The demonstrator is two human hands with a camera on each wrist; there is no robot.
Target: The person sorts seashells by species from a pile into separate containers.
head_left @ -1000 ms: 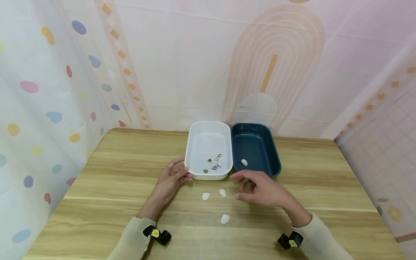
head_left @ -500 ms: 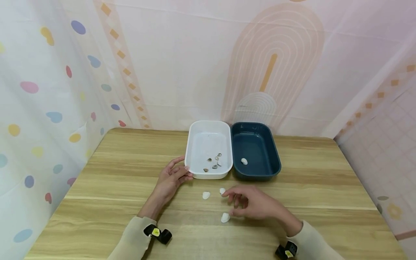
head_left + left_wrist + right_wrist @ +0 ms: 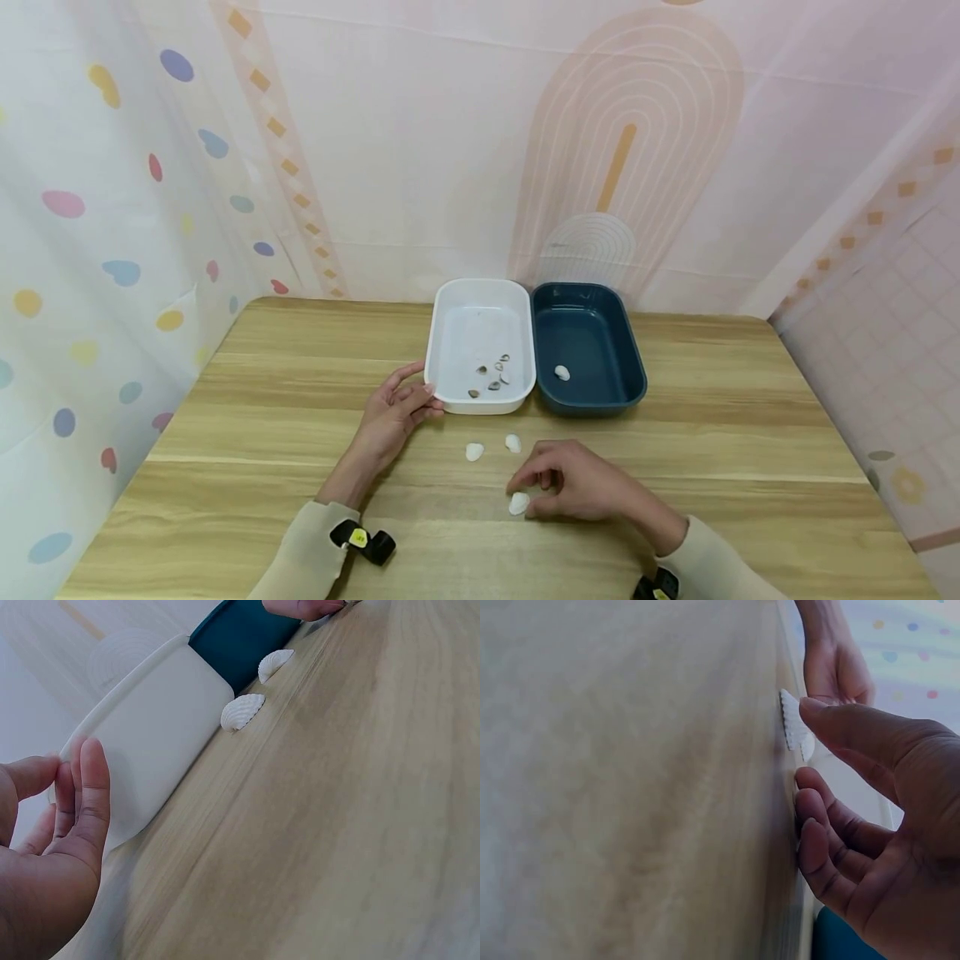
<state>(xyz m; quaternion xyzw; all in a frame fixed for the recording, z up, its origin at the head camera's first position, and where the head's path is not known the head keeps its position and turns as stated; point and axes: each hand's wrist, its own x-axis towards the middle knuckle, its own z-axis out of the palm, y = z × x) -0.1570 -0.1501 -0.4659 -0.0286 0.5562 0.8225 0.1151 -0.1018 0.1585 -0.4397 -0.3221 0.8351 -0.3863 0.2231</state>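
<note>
My left hand (image 3: 390,421) holds the near left corner of a white tray (image 3: 480,408), thumb at the rim and fingers along the outer wall. Close over the table, my right hand (image 3: 577,479) has its thumb and index fingertip right at the edges of a white ribbed seashell (image 3: 518,503). A gap shows between thumb and fingers in the right wrist view, with the seashell (image 3: 789,724) by the thumb tip. Two more white seashells, one on the left (image 3: 475,452) and one on the right (image 3: 513,443), lie in front of the white tray.
Several small brownish shells (image 3: 494,386) lie inside the white tray. Against its right side stands a dark blue tray (image 3: 633,367), with one white seashell (image 3: 562,373) in it. A patterned curtain (image 3: 420,167) hangs behind the wooden table (image 3: 315,342).
My right hand has come from the dark blue tray's near edge toward me and left, down to the nearest seashell. My left hand stays at the white tray.
</note>
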